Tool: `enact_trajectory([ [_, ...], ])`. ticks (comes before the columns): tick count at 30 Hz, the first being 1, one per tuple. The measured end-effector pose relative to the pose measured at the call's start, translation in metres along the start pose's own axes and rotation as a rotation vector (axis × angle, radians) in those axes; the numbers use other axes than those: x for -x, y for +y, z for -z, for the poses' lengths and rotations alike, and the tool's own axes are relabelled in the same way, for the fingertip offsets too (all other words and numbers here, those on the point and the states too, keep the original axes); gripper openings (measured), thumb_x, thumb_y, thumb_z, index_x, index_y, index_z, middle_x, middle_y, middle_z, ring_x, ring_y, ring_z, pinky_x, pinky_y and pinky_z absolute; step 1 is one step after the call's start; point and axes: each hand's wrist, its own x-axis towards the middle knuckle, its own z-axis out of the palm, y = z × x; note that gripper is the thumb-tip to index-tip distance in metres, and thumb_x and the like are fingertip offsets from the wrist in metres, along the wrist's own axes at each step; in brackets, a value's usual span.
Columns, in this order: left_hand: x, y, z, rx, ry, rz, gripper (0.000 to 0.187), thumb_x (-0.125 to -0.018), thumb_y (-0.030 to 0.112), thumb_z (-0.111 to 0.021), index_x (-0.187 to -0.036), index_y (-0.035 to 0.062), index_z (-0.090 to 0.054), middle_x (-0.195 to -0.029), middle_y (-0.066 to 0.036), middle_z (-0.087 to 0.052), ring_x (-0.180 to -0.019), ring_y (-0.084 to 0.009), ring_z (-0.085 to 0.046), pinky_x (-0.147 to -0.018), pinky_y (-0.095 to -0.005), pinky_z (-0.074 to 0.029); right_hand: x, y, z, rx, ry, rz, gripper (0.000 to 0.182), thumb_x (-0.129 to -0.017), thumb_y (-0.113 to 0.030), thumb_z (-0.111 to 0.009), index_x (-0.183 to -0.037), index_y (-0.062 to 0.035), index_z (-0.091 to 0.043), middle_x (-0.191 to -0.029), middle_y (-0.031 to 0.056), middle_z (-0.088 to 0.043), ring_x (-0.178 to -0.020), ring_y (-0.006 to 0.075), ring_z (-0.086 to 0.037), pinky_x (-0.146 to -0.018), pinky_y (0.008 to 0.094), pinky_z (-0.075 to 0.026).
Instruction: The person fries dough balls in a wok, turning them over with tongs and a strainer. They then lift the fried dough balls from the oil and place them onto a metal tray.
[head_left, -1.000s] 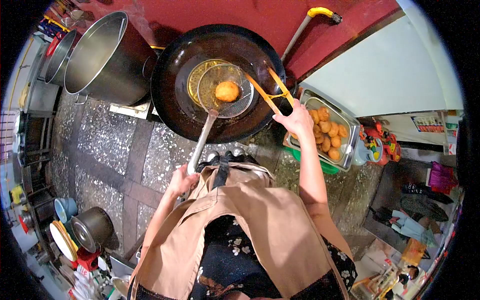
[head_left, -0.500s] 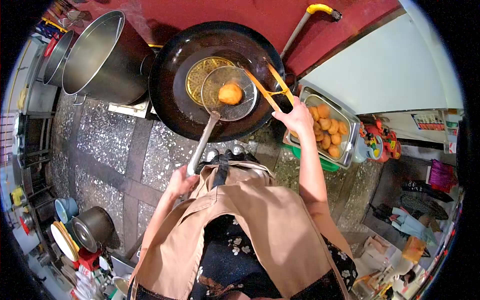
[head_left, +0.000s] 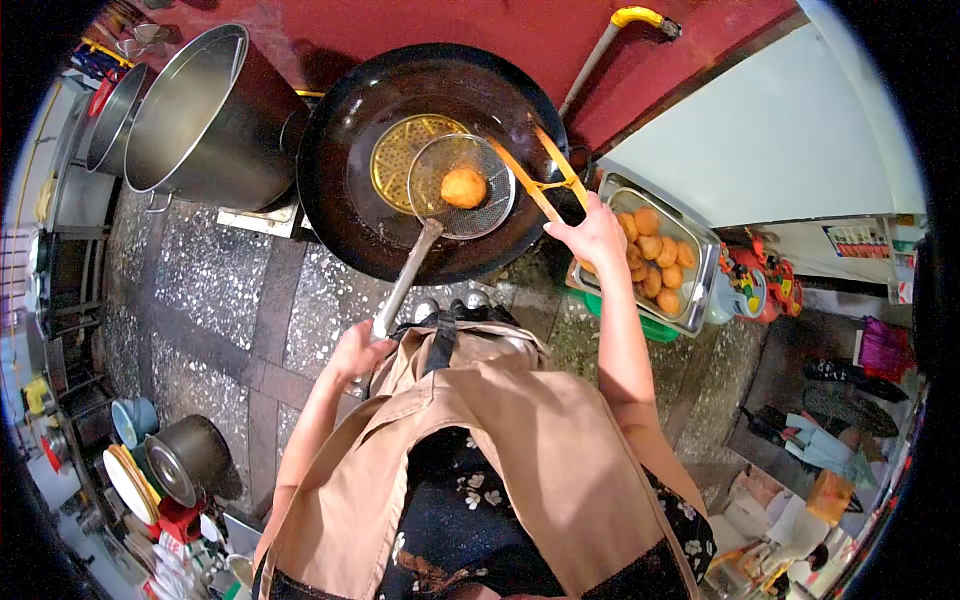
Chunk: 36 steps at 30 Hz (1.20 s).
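Note:
My left hand (head_left: 360, 352) is closed around the handle of a round mesh skimmer (head_left: 488, 215). A single golden fried ball (head_left: 463, 187) lies in its mesh, over the large dark wok (head_left: 335, 215). Beside it in the wok is a round perforated golden disc (head_left: 405, 150). My right hand (head_left: 592, 238) grips orange-brown tongs (head_left: 527, 182), whose two arms are spread apart beside the skimmer's right rim with nothing between them. Partly under my right wrist, a metal tray (head_left: 700, 290) holds several fried balls (head_left: 668, 252).
A tall steel pot (head_left: 215, 130) stands left of the wok, with another pot (head_left: 115, 125) behind it. A yellow-handled stick (head_left: 600, 62) leans at the red wall. Gas canisters (head_left: 765, 285) are right of the tray. A lidded dark pot (head_left: 190, 455) sits lower left.
The skimmer with its ball has shifted very slightly right, and my left hand has moved slightly left. My right hand and the tongs look nearly unmoved.

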Motion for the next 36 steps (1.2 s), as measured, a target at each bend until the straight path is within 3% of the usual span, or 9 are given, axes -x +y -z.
enact_trajectory([
  [3,0.011,0.035,0.015,-0.043,-0.046,0.092,0.026,-0.075,0.022,-0.066,-0.085,-0.0006,-0.057,-0.058,-0.005,-0.057,-0.052,-0.0129,-0.054,-0.05,-0.0314,-0.044,0.001,-0.004,0.006,-0.016,-0.057,-0.038,0.089,-0.06,-0.044,-0.072,-0.129,-0.0004,-0.037,-0.121,0.0221,-0.05,-0.112,0.0329,-0.049,-0.093,0.0401,-0.04],
  [5,0.01,0.034,0.017,-0.066,-0.034,0.103,0.033,-0.072,0.027,-0.066,-0.077,-0.0025,-0.054,-0.058,-0.01,-0.059,-0.054,-0.0189,-0.058,-0.054,-0.0329,-0.046,0.001,-0.003,0.005,-0.007,-0.052,-0.042,0.09,-0.06,-0.044,-0.072,-0.129,-0.0005,-0.037,-0.121,0.0221,-0.05,-0.112,0.0329,-0.049,-0.092,0.0402,-0.04],
  [15,0.005,0.034,0.018,-0.066,-0.083,0.088,0.036,-0.07,0.029,-0.073,-0.078,-0.0011,-0.054,-0.059,-0.009,-0.059,-0.055,-0.0178,-0.057,-0.054,-0.0329,-0.045,0.0,-0.004,-0.002,0.028,-0.025,-0.024,0.089,-0.06,-0.045,-0.073,-0.128,-0.0005,-0.037,-0.118,0.0224,-0.051,-0.106,0.0335,-0.053,-0.087,0.0416,-0.045],
  [18,0.003,0.03,0.016,-0.017,-0.102,0.077,0.03,-0.075,0.024,-0.071,-0.086,0.0015,-0.054,-0.057,-0.004,-0.055,-0.05,-0.0113,-0.053,-0.047,-0.0291,-0.042,0.002,-0.007,0.002,0.014,-0.055,-0.028,0.089,-0.059,-0.045,-0.073,-0.128,-0.0004,-0.037,-0.119,0.0228,-0.05,-0.106,0.0337,-0.053,-0.087,0.0415,-0.045],
  [20,0.001,0.027,0.016,-0.013,-0.073,0.082,0.035,-0.07,0.026,-0.074,-0.081,0.0,-0.054,-0.06,-0.008,-0.059,-0.054,-0.0158,-0.057,-0.052,-0.0315,-0.045,0.004,-0.008,0.002,0.02,-0.044,-0.032,0.089,-0.059,-0.045,-0.073,-0.127,-0.0004,-0.037,-0.119,0.023,-0.05,-0.106,0.0338,-0.053,-0.087,0.0415,-0.045],
  [27,0.003,0.035,0.016,0.021,-0.087,0.095,0.037,-0.07,0.027,-0.074,-0.082,-0.0013,-0.053,-0.063,-0.009,-0.06,-0.056,-0.0168,-0.058,-0.054,-0.0322,-0.046,0.005,-0.007,0.0,0.017,-0.045,-0.035,0.086,-0.06,-0.045,-0.073,-0.125,-0.0011,-0.038,-0.118,0.0227,-0.051,-0.105,0.0339,-0.054,-0.087,0.0415,-0.045],
  [30,0.004,0.036,0.015,-0.076,-0.075,0.083,0.04,-0.07,0.028,-0.074,-0.085,-0.0027,-0.054,-0.068,-0.013,-0.061,-0.063,-0.0208,-0.061,-0.06,-0.0346,-0.047,0.006,-0.007,0.0,0.02,-0.054,-0.035,0.085,-0.06,-0.045,-0.073,-0.125,-0.0015,-0.039,-0.117,0.0222,-0.051,-0.105,0.0338,-0.054,-0.087,0.0417,-0.045],
  [32,0.002,0.029,0.007,-0.145,-0.033,-0.042,0.043,-0.069,0.03,-0.072,-0.09,-0.0035,-0.055,-0.076,-0.018,-0.062,-0.073,-0.0252,-0.063,-0.068,-0.0368,-0.048,0.006,-0.007,0.0,0.019,-0.058,-0.038,0.086,-0.06,-0.045,-0.073,-0.126,-0.0014,-0.039,-0.118,0.0222,-0.051,-0.105,0.0338,-0.053,-0.087,0.0417,-0.045],
  [36,0.006,0.041,0.002,-0.037,-0.126,0.027,0.046,-0.069,0.031,-0.071,-0.094,-0.0038,-0.056,-0.081,-0.021,-0.063,-0.08,-0.028,-0.062,-0.073,-0.0376,-0.047,0.004,-0.003,-0.006,0.035,-0.03,-0.037,0.089,-0.06,-0.044,-0.073,-0.128,-0.0009,-0.037,-0.119,0.0225,-0.05,-0.107,0.0337,-0.053,-0.088,0.0416,-0.044],
])
